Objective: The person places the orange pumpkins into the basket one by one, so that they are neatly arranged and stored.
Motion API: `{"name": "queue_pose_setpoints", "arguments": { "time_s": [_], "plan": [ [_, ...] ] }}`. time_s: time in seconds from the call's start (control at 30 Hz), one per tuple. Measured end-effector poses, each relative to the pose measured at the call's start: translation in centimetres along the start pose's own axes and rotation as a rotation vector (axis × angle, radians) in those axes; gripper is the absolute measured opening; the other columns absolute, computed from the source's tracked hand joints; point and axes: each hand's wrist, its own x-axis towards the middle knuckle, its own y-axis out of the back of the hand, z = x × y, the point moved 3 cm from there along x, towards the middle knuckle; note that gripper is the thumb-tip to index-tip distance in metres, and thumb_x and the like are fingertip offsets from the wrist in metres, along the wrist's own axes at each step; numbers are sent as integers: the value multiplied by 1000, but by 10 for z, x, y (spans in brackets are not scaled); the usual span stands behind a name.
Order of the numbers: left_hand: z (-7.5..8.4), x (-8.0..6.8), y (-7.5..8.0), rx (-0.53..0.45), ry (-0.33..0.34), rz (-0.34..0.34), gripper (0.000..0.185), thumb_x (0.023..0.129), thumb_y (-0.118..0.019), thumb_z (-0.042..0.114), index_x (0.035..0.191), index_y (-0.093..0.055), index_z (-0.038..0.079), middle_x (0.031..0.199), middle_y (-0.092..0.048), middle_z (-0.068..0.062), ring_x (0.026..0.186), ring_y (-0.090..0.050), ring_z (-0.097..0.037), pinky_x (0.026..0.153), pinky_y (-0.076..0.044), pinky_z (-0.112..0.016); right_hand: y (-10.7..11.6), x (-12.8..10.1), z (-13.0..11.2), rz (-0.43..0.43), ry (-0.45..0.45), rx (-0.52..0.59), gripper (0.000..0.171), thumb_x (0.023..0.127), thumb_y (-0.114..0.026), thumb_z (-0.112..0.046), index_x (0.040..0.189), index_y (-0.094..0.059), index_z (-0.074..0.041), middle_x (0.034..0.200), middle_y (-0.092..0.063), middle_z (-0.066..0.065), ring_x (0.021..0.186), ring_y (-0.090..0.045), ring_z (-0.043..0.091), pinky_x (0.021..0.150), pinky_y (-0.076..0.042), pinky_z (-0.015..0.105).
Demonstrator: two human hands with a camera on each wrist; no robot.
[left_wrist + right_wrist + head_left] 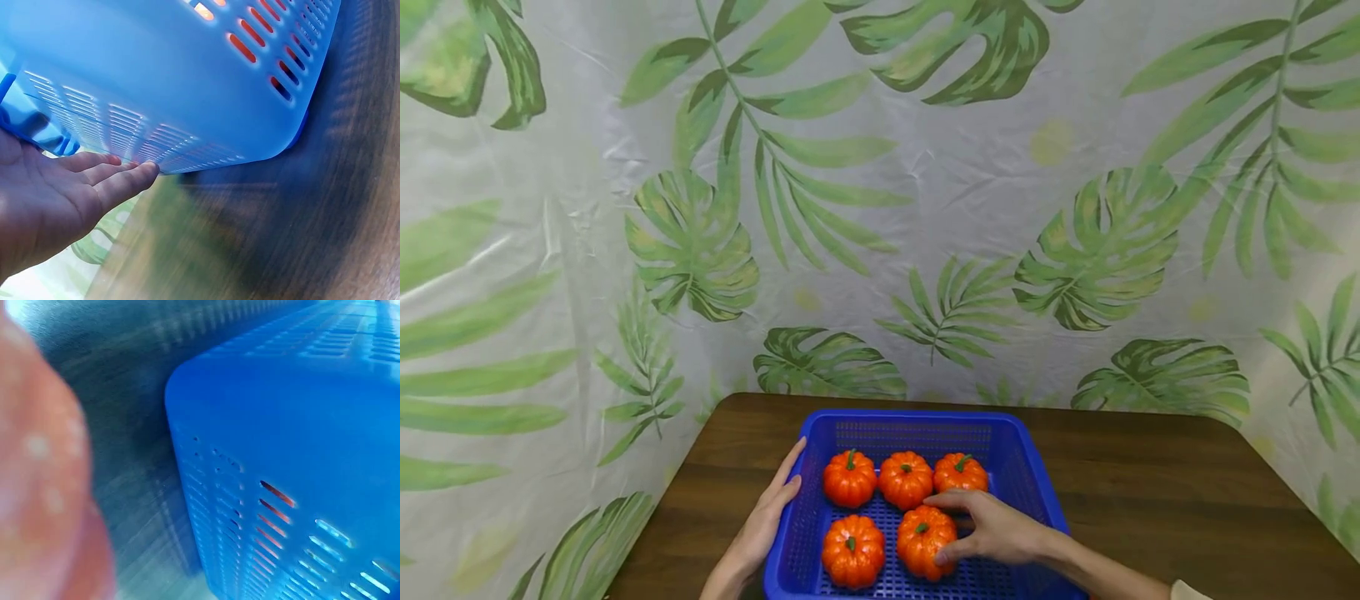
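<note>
Front-right pumpkin (926, 542): ribbed, glossy orange, squat and round, green stem up; I see my right hand (992, 527) curled over it, thumb and fingers gripping its sides. It sits in a blue perforated plastic basket (1026, 467), long axis running away from me, beside four matching pumpkins. My left hand (767, 521) lies flat, fingers straight against the basket's left wall. Beneath: dark wood-grain surface (1165, 492).
</note>
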Motion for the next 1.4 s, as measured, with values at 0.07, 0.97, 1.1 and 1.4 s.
{"name": "queue_pose_setpoints", "arguments": {
  "time_s": [0.07,0.97,1.1,1.4],
  "plan": [
    [0,0,-1,0,-4,-3,58,115,-23,34,168,0,27,175,-2,-16,137,-50,-38,102,-52,-41,-1,1,0,-12,1,-1,67,91,-81,-18,145,-52,7,148,-53,27,137,-50,48,103,-54,45],
    [-1,-4,-4,32,-24,5,58,115,-24,34,168,-1,26,175,-2,-17,140,-46,-39,102,-52,-37,-8,-1,6,-45,55,-92,66,93,-79,-27,148,-54,-1,151,-56,19,135,-58,27,102,-55,38],
    [-2,-5,-5,29,-20,5,58,115,-24,34,168,-1,27,175,-2,-16,141,-45,-39,103,-51,-36,0,-10,-4,-42,43,-142,64,96,-75,-32,148,-54,-2,148,-59,17,132,-61,27,104,-54,42],
    [-3,-8,-4,39,-14,18,58,115,-25,35,168,-1,28,175,-3,-17,136,-51,-33,100,-53,-35,42,-68,-42,98,32,-291,57,100,-67,-42,150,-54,-18,147,-60,13,129,-61,30,99,-54,33]
  ]
}}
